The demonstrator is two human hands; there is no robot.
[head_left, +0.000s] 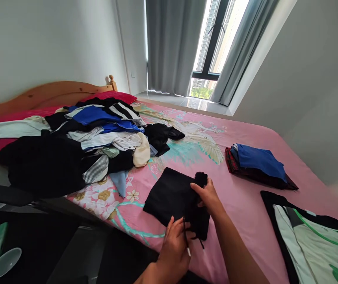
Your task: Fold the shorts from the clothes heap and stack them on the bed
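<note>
Folded into a rough square, a pair of black drawstring pants (pixel 171 193) lies on the pink bed sheet at the front edge of the bed; leg length cannot be told. My right hand (pixel 208 197) grips the gathered waistband at the right side, thumb on top. At the near edge, my left hand (pixel 176 244) is closed on the cloth, with a dark cord hanging over its fingers. The cord's loose end (pixel 202 244) dangles beside it. Parts of the waistband are hidden under both hands.
A large heap of mixed clothes (pixel 98 134) covers the bed's left side. Folded blue and dark clothes (pixel 257 161) are stacked at right, with a white-and-green shirt (pixel 319 236) on black cloth nearer. A white bowl-like object (pixel 5 263) is at lower left.
</note>
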